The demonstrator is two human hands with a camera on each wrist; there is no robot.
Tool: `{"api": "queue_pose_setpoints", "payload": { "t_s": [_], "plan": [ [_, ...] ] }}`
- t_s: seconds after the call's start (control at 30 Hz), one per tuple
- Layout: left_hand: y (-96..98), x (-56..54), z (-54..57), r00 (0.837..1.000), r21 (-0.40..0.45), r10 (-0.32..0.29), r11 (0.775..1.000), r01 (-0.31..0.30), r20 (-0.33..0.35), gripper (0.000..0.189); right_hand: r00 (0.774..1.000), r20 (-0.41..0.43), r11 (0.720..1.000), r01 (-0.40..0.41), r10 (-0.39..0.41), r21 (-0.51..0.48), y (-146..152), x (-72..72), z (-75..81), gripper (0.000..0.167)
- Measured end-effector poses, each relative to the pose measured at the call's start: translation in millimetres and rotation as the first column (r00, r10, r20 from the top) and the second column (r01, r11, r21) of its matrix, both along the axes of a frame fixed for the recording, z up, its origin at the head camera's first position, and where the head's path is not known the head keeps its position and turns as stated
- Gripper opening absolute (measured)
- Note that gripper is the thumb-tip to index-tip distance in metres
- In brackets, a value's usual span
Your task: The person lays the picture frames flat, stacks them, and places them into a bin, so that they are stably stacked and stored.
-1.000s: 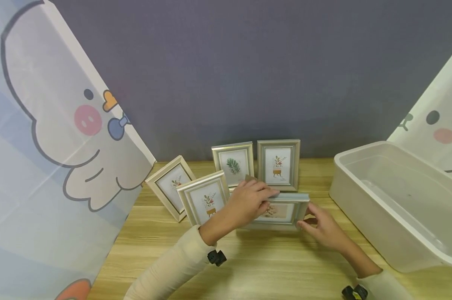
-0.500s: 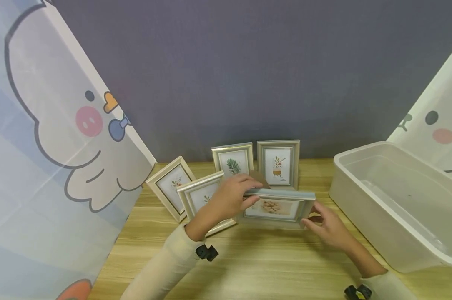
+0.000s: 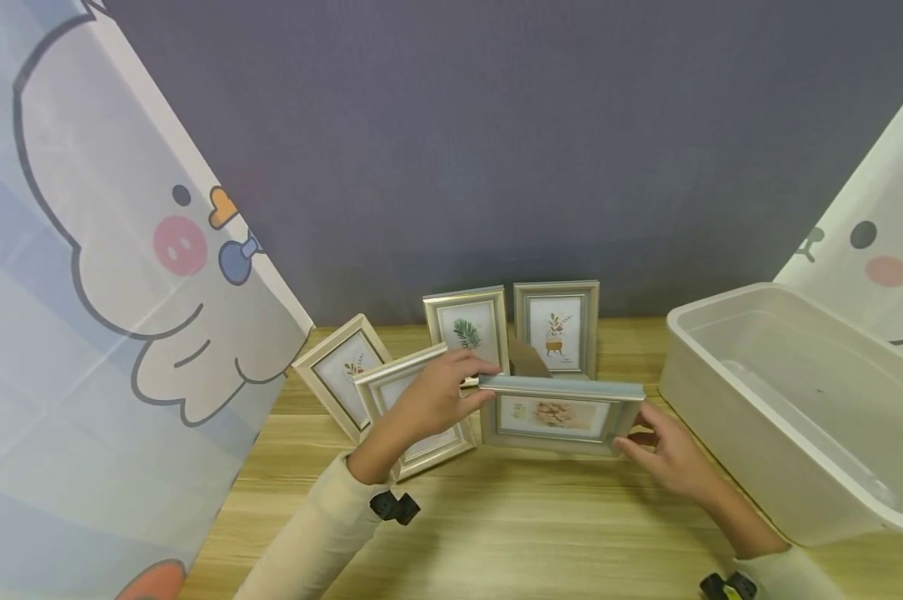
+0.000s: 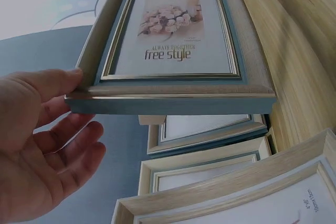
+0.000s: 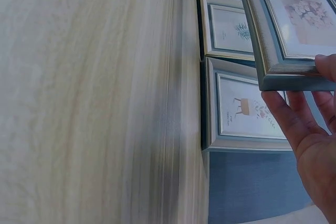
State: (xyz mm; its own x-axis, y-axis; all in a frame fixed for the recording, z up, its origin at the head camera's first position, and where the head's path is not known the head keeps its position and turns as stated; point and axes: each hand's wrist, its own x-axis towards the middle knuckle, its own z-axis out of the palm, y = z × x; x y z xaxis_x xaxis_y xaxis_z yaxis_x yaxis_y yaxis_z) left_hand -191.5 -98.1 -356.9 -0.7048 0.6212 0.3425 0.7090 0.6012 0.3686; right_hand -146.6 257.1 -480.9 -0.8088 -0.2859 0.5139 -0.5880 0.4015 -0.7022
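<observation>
Both hands hold a picture frame (image 3: 560, 412) sideways, its silvery face with a pink flower print toward the head camera. My left hand (image 3: 440, 398) pinches its upper left corner; in the left wrist view the thumb of that hand (image 4: 42, 145) lies at the front edge, other fingers curled behind. At the opposite end my right hand (image 3: 669, 446) grips the edge, and the right wrist view has the thumb on the face. A brown stand flap (image 3: 526, 358) sticks up behind the held frame. Left of it, a light gold frame (image 3: 451, 442) is partly covered by my left hand.
Along the back wall stand a green-leaf frame (image 3: 465, 329) and a grey-beige flowerpot frame (image 3: 556, 329). Another frame (image 3: 346, 375) leans at the left. A large white plastic bin (image 3: 744, 400) occupies the right side of the wood-grain table (image 3: 526, 533).
My left hand has slid left along the top edge to the corner. The held frame and my right hand have shifted right, and the flap behind moved right too.
</observation>
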Motion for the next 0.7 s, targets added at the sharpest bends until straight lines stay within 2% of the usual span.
{"api": "queue_pose_setpoints", "payload": {
  "t_s": [0.1, 0.2, 0.3, 0.43, 0.63, 0.7],
  "plan": [
    [-1.3, -3.5, -0.5, 0.994, 0.039, 0.004, 0.999, -0.008, 0.108, 0.04, 1.0, 0.002, 1.0, -0.006, 0.006, -0.004, 0.1, 0.0, 0.1, 0.05],
    [-4.5, -10.3, -4.3, 0.968, 0.114, -0.032, 0.993, 0.003, 0.25, 0.053, 1.0, 0.002, 1.0, -0.002, 0.002, -0.006, 0.1, 0.2, 0.0, 0.051],
    [-8.4, -18.3, -10.0, 0.914, 0.202, -0.111, 0.979, 0.033, 0.389, 0.066, 1.0, -0.001, 1.0, -0.003, 0.003, -0.004, 0.6, 0.7, -1.0, 0.051],
    [-12.3, -26.8, -17.3, 0.825, 0.3, -0.226, 0.951, 0.073, 0.518, 0.077, 1.0, -0.004, 1.0, -0.02, 0.02, -0.006, 1.1, 1.1, -3.6, 0.052],
    [-14.7, -36.3, -26.6, 0.736, 0.367, -0.357, 0.917, 0.158, 0.576, 0.099, 0.999, -0.014, 0.999, -0.035, 0.035, -0.008, 0.8, 1.4, -5.6, 0.051],
    [-14.2, -38.5, -29.4, 0.701, 0.392, -0.396, 0.902, 0.178, 0.593, 0.106, 0.999, -0.02, 0.999, -0.043, 0.043, -0.01, 0.7, 1.1, -5.9, 0.051]
  ]
}}
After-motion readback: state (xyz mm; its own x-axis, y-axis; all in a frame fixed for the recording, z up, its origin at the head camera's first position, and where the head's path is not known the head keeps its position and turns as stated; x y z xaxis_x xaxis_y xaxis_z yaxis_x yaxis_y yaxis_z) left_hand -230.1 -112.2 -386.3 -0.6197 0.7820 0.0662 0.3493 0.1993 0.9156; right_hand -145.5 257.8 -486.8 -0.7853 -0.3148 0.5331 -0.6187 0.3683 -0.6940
